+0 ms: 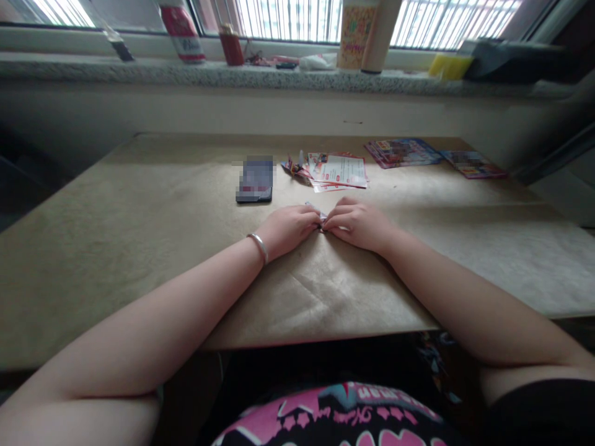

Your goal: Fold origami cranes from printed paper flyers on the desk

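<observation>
My left hand (289, 229), with a silver bangle at its wrist, rests on the table with its fingers closed. Facing it, my right hand (361, 224) is closed too, and the fingertips of both meet. Between them they pinch a small, pale, shiny folded piece (322, 216), perhaps paper or wrapper. Most of it is hidden by the fingers, so its kind is unclear. Just beyond the hands lie a crumpled colourful strip (297, 170) and a stack of printed cards (340, 170). A dark phone (255, 179) lies flat, left of them.
The table (139, 248) has a pale cover with creases near its front edge. Colourful packets (404, 153) and another packet (474, 164) lie at the back right. On the stone windowsill (288, 75) stand a red can (183, 34), a patterned cup (356, 37) and other items.
</observation>
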The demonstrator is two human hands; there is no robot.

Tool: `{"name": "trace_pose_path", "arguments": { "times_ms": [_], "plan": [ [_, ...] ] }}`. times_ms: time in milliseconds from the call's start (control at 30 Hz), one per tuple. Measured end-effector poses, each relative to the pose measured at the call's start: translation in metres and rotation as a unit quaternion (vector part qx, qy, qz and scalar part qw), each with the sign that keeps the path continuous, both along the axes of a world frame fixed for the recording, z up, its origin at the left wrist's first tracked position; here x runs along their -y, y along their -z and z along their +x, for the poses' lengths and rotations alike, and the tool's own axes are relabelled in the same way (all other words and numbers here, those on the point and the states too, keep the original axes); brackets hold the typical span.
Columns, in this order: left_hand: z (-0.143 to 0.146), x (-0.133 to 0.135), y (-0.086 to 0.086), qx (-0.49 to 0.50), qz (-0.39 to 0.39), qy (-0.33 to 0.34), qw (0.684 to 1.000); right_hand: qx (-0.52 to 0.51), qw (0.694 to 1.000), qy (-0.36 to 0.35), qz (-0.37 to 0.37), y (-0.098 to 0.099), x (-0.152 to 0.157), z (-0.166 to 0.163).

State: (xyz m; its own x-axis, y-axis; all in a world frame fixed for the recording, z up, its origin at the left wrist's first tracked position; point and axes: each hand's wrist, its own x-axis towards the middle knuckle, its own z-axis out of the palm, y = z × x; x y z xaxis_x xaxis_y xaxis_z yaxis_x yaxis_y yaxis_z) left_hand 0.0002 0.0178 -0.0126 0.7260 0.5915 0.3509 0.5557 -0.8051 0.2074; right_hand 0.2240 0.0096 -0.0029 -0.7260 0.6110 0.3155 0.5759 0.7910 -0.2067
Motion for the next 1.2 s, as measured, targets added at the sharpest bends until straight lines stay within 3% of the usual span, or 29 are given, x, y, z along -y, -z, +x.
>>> {"name": "trace_pose_path", "arguments": {
  "times_ms": [500, 700, 1000, 1200],
  "plan": [
    [-0.006, -0.002, 0.002, 0.030, -0.016, 0.011, 0.999, 0.137, 0.989, -0.023, 0.056, -0.018, 0.011, -0.011],
    [-0.005, -0.004, -0.001, 0.002, 0.022, 0.049, 0.999, 0.092, 0.995, -0.031, 0.040, -0.014, 0.009, -0.001],
    [-0.021, -0.003, -0.007, -0.042, -0.004, 0.102, 0.994, 0.101, 0.991, -0.054, 0.070, -0.016, 0.012, 0.000],
    [-0.017, 0.001, -0.011, -0.064, 0.022, 0.089, 0.994, 0.117, 0.987, -0.062, 0.087, -0.019, 0.015, -0.007]
  ]
}}
